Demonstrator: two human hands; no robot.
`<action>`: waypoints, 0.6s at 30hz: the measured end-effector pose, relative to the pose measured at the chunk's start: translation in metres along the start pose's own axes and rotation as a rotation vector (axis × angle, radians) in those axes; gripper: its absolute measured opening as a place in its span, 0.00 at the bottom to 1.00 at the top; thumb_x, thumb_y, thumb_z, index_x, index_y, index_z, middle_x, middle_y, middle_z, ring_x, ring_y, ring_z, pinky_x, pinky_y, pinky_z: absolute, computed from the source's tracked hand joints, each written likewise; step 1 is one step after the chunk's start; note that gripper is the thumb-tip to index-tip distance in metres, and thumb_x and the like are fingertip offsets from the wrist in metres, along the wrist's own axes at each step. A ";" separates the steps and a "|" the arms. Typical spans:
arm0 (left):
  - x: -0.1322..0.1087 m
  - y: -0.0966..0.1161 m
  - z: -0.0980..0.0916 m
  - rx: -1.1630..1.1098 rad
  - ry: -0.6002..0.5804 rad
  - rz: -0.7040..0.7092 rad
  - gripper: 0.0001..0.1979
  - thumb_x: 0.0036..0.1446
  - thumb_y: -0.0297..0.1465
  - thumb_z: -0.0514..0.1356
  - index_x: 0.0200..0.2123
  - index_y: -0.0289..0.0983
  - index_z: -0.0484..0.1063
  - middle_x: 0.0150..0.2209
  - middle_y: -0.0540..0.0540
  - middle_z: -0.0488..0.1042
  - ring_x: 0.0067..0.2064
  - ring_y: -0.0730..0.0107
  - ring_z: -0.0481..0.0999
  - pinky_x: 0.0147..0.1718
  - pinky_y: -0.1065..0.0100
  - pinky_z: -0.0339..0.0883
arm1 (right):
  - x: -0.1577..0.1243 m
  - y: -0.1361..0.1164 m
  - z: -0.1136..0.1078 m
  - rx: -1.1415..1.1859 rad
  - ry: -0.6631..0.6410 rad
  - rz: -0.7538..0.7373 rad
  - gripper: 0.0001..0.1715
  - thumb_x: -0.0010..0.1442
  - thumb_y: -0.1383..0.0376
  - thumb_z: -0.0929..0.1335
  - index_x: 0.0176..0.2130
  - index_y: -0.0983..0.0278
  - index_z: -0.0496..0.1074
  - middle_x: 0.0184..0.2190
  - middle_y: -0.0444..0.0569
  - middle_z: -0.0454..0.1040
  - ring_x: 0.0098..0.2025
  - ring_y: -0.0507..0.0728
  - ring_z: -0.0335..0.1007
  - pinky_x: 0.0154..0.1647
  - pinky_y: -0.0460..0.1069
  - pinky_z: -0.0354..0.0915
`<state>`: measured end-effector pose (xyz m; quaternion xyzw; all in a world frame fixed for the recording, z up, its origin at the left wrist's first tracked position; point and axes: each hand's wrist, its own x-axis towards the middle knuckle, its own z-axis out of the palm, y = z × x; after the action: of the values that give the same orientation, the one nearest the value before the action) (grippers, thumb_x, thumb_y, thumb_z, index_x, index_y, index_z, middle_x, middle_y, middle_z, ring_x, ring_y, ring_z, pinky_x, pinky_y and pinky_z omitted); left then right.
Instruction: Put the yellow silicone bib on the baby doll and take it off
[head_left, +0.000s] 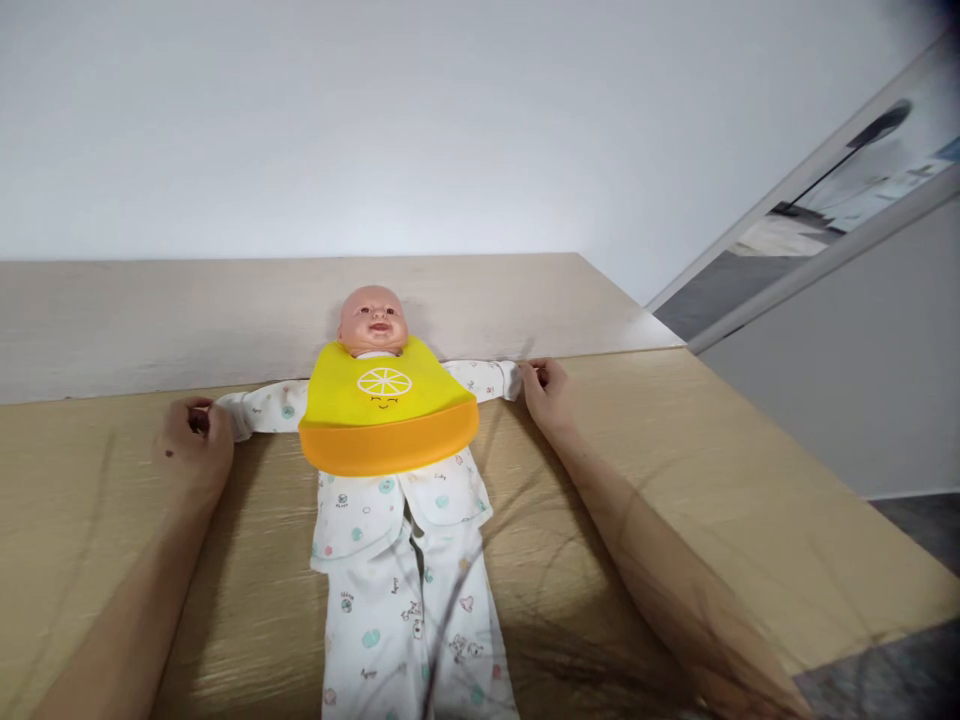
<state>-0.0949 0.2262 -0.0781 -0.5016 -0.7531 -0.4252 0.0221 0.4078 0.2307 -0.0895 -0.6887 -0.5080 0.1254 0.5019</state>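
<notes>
On its back lies a baby doll [375,320] with its head at the far side. It wears a white printed top [356,520], white printed trousers [375,640] and a yellow bib [337,385] with an orange catch pocket [390,440] across the chest. Both sleeves stretch out sideways. My left hand [199,440] pinches the cuff of the sleeve on the left [277,408]. At the other side, my right hand [547,395] has its fingertips closed on the cuff of the right sleeve [476,378]. The doll's own hands are not visible.
The doll rests on a light wooden table [675,450], with a pale raised panel [150,320] behind its head. A white wall [300,130] stands beyond. At the right are a framed glass opening [795,230] and the table's edge, with grey floor below. Dark hair strands cross the foreground.
</notes>
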 end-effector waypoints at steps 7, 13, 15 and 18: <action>-0.019 0.017 0.001 -0.069 0.008 0.614 0.16 0.51 0.30 0.60 0.44 0.38 0.78 0.40 0.41 0.78 0.43 0.55 0.77 0.48 0.54 0.71 | -0.022 -0.043 0.002 -0.024 -0.264 -0.621 0.22 0.58 0.63 0.67 0.53 0.62 0.70 0.36 0.48 0.75 0.34 0.55 0.72 0.37 0.50 0.70; -0.042 0.039 0.002 -0.109 -0.146 0.893 0.14 0.59 0.31 0.61 0.49 0.42 0.77 0.49 0.39 0.78 0.47 0.55 0.78 0.48 0.55 0.72 | -0.037 -0.070 0.007 -0.158 -0.414 -1.056 0.27 0.65 0.62 0.67 0.62 0.58 0.68 0.57 0.59 0.73 0.59 0.65 0.73 0.56 0.61 0.74; -0.045 0.042 0.002 -0.149 -0.142 0.908 0.13 0.59 0.29 0.60 0.47 0.43 0.77 0.49 0.40 0.77 0.47 0.57 0.78 0.46 0.58 0.73 | -0.038 -0.072 0.007 -0.153 -0.385 -1.101 0.22 0.66 0.63 0.67 0.59 0.58 0.71 0.53 0.58 0.75 0.54 0.65 0.75 0.53 0.60 0.75; -0.046 0.045 0.002 -0.222 -0.114 0.910 0.14 0.58 0.26 0.60 0.46 0.43 0.78 0.47 0.41 0.77 0.46 0.59 0.79 0.44 0.60 0.75 | -0.038 -0.072 0.006 -0.110 -0.375 -1.110 0.18 0.67 0.63 0.67 0.56 0.60 0.72 0.49 0.57 0.77 0.51 0.64 0.76 0.50 0.59 0.76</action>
<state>-0.0370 0.1994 -0.0727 -0.8027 -0.4067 -0.4218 0.1110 0.3450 0.2016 -0.0462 -0.3107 -0.8785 -0.0629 0.3576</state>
